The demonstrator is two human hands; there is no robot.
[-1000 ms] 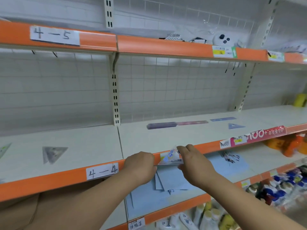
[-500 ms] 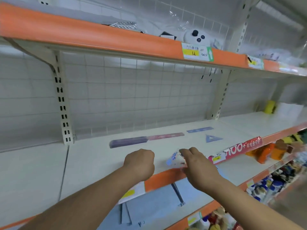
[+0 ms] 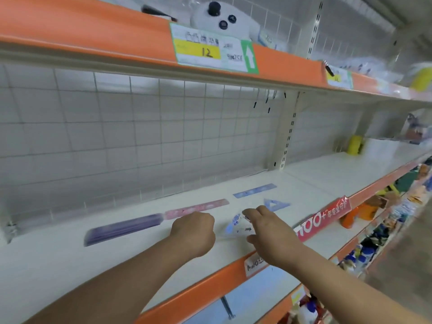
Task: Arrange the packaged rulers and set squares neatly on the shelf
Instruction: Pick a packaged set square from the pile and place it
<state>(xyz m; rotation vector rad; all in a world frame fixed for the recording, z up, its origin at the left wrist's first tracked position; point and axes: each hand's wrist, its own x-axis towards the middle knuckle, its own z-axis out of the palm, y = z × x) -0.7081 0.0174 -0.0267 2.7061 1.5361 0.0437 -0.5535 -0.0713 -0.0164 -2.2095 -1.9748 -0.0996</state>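
1. The shelf is a white board with an orange front edge. Three rulers and one loose set square lie flat on it, all towards the back.
2. Furthest left lies the purple ruler, a dark, thick pack set at a slant.
3. The pink ruler follows in the same line, its left end touching the purple one's right end.
4. The left hand is over the shelf in front of the pink ruler, with its fingers curled into a fist. It is just beside the left edge of the clear packet, but I cannot tell whether it grips it.
5. The one clear packet, with blue print and a roughly triangular shape, sits between the two hands, low over the front part of the shelf. It is too blurred to read.
6. The right hand pinches the packet's upper right corner with its fingertips, and the other fingers are loosely bent.
7. The blue ruler lies behind the right hand, apart from the pink one.
8. One blue set square lies just in front of the blue ruler, beside the right hand's fingers.
9. One red banner hangs on the front edge to the right, and one white label is below the right wrist.
10. On the upper shelf sits one white plush toy, with two price tags on the edge: the nearer price tag reads 12, and the farther tag is blurred.
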